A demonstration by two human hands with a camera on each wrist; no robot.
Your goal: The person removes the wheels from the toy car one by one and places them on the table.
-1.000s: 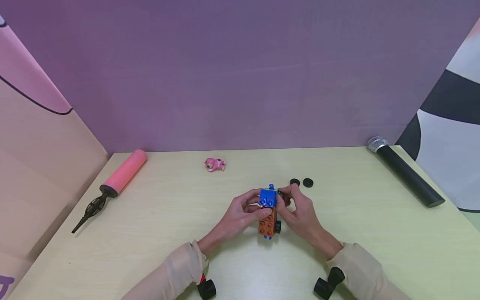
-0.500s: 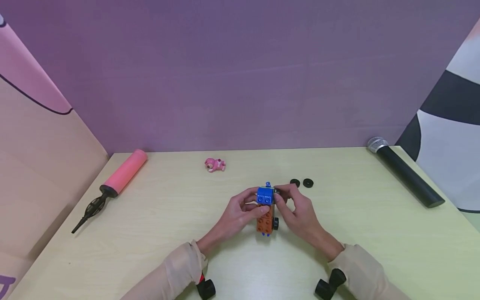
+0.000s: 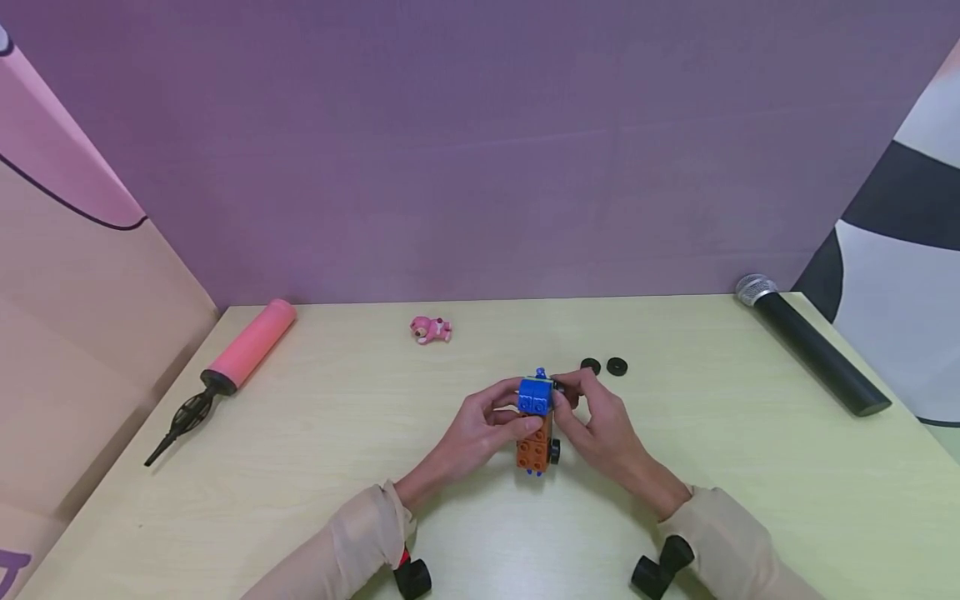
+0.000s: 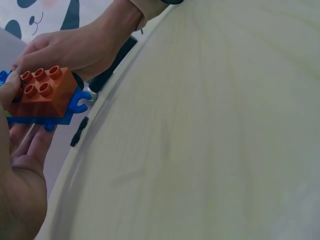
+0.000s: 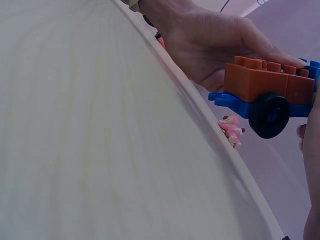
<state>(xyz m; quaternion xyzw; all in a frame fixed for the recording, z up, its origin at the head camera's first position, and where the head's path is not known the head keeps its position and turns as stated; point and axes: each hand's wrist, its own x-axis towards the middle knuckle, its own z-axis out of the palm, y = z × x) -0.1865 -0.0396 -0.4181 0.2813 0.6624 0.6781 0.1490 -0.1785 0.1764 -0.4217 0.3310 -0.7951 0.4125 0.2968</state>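
Observation:
A toy-brick car [image 3: 533,452], with orange bricks on a blue base and a blue brick at its far end, is held above the table. My left hand [image 3: 477,429] grips it from the left, thumb on the orange bricks. On its right side, my right hand [image 3: 600,427] pinches a small black wheel [image 3: 558,386] at the far end, mostly covered by the fingers. Another black wheel [image 5: 270,115] sits at the car's near end, plain in the right wrist view. In the left wrist view, blue hooks [image 4: 80,101] stick out from the base.
Two black wheels [image 3: 617,367] lie just beyond my right hand. Farther back is a pink bear figure [image 3: 431,330]. A pink hand pump [image 3: 251,346] lies at the left and a black microphone [image 3: 813,346] at the right. A purple panel [image 3: 480,167] stands behind the table.
The car shifted slightly left and away, then came back to nearly its earlier place. Both hands keep their hold, and the right fingers moved a little around the far wheel.

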